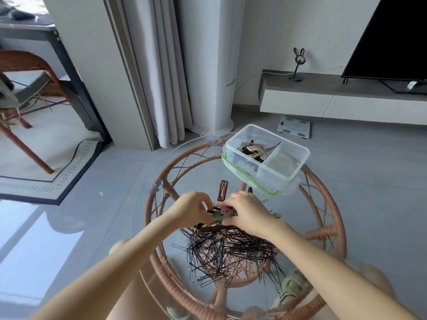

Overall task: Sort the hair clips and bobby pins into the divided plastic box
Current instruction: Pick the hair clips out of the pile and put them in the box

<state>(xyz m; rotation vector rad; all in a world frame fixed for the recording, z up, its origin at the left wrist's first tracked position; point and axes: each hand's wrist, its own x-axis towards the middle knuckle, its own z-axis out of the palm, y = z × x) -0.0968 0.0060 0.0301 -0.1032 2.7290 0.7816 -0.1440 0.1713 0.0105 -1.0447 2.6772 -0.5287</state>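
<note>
A big heap of black bobby pins (231, 252) lies on the round glass table top (307, 215). At its far edge are several hair clips (217, 217), green and dark ones. My left hand (191, 210) and my right hand (247, 212) meet over these clips, fingers pinched on them. A brown snap clip (223, 190) lies just beyond my hands. The clear divided plastic box (265, 158) stands at the table's far right, on its green-rimmed lid. Its left compartment holds several clips (254, 151). The right compartment looks bare.
The table has a rattan frame (159, 195) under the glass. Suction cups (156, 186) sit at its left rim. On the floor beyond are a bathroom scale (294, 127), a curtain (161, 77), a low TV cabinet (346, 98) and a rattan chair (25, 93) on a rug.
</note>
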